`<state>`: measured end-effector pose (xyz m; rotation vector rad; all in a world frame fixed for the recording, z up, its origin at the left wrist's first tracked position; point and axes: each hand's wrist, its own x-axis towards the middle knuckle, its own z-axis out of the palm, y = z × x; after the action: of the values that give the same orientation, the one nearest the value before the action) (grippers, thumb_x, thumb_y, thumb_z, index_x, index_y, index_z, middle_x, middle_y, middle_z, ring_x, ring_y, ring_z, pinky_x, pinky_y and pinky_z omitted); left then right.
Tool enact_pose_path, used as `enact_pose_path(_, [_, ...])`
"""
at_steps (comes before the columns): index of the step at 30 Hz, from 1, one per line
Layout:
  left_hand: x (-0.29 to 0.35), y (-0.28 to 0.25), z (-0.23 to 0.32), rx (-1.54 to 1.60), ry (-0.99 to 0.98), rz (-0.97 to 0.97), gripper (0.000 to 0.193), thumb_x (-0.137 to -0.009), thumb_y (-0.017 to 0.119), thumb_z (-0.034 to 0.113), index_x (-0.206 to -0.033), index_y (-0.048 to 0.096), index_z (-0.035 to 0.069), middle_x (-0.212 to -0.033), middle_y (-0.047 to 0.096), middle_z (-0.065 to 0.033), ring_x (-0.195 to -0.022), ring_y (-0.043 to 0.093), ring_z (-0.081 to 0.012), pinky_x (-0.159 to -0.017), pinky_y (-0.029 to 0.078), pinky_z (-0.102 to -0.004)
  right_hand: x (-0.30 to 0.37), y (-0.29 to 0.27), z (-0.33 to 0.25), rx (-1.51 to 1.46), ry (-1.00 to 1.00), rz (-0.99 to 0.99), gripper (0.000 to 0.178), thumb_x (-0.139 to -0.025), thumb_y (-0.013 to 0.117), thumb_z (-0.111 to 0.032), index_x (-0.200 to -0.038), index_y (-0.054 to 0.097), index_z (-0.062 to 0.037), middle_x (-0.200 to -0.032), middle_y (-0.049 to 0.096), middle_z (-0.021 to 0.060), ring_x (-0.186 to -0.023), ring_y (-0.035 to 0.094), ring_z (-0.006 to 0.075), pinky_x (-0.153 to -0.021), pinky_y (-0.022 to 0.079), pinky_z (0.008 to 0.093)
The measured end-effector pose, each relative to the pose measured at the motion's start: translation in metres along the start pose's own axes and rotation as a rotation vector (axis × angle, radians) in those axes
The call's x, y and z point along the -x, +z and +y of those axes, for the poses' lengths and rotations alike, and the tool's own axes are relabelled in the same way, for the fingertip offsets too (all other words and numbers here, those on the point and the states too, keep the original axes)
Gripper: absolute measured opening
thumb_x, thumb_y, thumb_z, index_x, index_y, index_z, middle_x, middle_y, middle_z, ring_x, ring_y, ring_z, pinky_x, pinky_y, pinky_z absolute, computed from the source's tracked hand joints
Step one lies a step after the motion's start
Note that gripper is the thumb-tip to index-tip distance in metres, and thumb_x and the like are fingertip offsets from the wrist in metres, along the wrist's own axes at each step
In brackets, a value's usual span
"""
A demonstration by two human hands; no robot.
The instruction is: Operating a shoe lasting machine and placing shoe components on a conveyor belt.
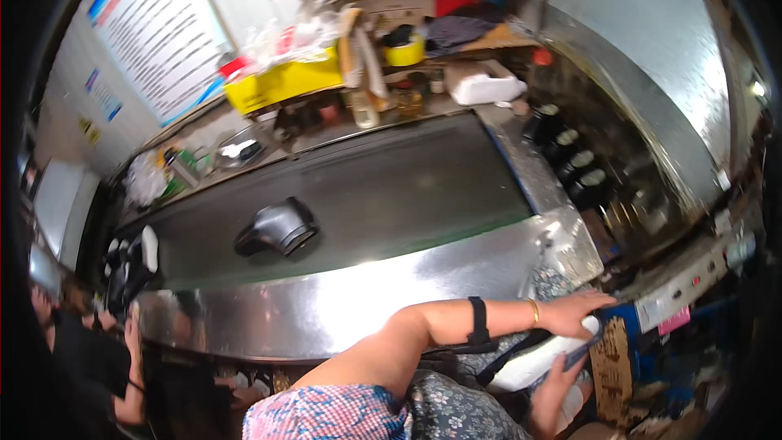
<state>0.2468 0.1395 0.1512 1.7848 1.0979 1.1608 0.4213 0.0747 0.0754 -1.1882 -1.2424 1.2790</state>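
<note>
A shoe (533, 363) with a white sole and a dark upper lies tilted over my lap at the lower right, sole facing up. My left hand (570, 312) reaches across and grips its far end, thumb on the white sole and fingers over the outer side. From below, my right hand (555, 391) holds the near side of the same shoe, its fingers against the edge. Part of the upper is hidden under the sole and by my hands. A black shoe upper (277, 226) rests on the dark conveyor belt (407, 187), away from both hands.
A shiny metal ledge (269, 314) borders the belt's near side. Black shoes with white soles (134, 265) stand at its left end, beside a co-worker (94, 358). Black shoe forms (574, 159) line the right side. A cluttered shelf with a yellow box (285, 81) runs behind.
</note>
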Motion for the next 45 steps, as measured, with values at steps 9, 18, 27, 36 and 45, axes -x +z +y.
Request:
enact_pose_path(9, [0.014, -0.013, -0.014, 0.649, -0.419, 0.168, 0.041, -0.087, 0.063, 0.005, -0.127, 0.052, 0.005, -0.109, 0.059, -0.0048, -0.098, 0.057, -0.0120, -0.086, 0.048, -0.0266, -0.052, -0.042, -0.017, -0.194, 0.261, -0.360, 0.032, -0.100, 0.052, -0.022, -0.118, 0.059, 0.0037, -0.106, 0.064, 0.0024, -0.094, 0.057, 0.0092, -0.084, 0.045, 0.0240])
enact_pose_path(18, [0.027, 0.023, -0.034, 0.499, -0.462, 0.153, 0.040, -0.088, 0.065, 0.006, -0.124, 0.049, 0.002, -0.105, 0.060, -0.0064, -0.094, 0.056, -0.0118, -0.081, 0.047, -0.0246, -0.031, -0.011, -0.031, 1.121, -0.160, -0.317, 0.041, -0.099, 0.042, -0.029, -0.112, 0.060, 0.0060, -0.091, 0.067, 0.0200, -0.079, 0.068, 0.0278, -0.071, 0.054, 0.0378])
enact_pose_path(27, [0.023, 0.029, -0.040, 0.364, -0.408, 0.045, 0.040, -0.093, 0.062, 0.014, -0.128, 0.046, 0.002, -0.106, 0.061, -0.0064, -0.096, 0.058, -0.0131, -0.085, 0.047, -0.0257, -0.017, -0.035, -0.010, 0.361, 0.070, -0.469, 0.063, -0.103, 0.039, -0.030, -0.151, 0.009, -0.0035, -0.141, 0.044, 0.0218, -0.129, 0.045, 0.0297, -0.107, 0.033, 0.0377])
enact_pose_path(36, [0.043, 0.028, 0.016, -0.582, -0.507, 0.111, 0.046, -0.100, 0.036, 0.032, -0.119, 0.049, -0.009, -0.115, 0.055, -0.0374, -0.095, 0.061, -0.0476, -0.082, 0.050, -0.0533, -0.005, 0.001, -0.029, 0.304, 0.217, -0.300, 0.072, -0.101, 0.040, -0.041, -0.150, 0.005, -0.0015, -0.135, 0.046, 0.0297, -0.124, 0.049, 0.0407, -0.101, 0.039, 0.0379])
enact_pose_path(45, [0.114, 0.012, -0.007, -0.135, -0.554, 0.014, 0.065, -0.101, 0.039, 0.032, -0.148, 0.013, -0.004, -0.135, 0.043, -0.0340, -0.126, 0.046, -0.0421, -0.103, 0.039, -0.0393, 0.001, 0.033, 0.005, 0.188, 0.039, -0.187, 0.067, -0.101, 0.041, -0.034, -0.150, 0.009, -0.0007, -0.144, 0.034, 0.0320, -0.130, 0.041, 0.0447, -0.104, 0.036, 0.0420])
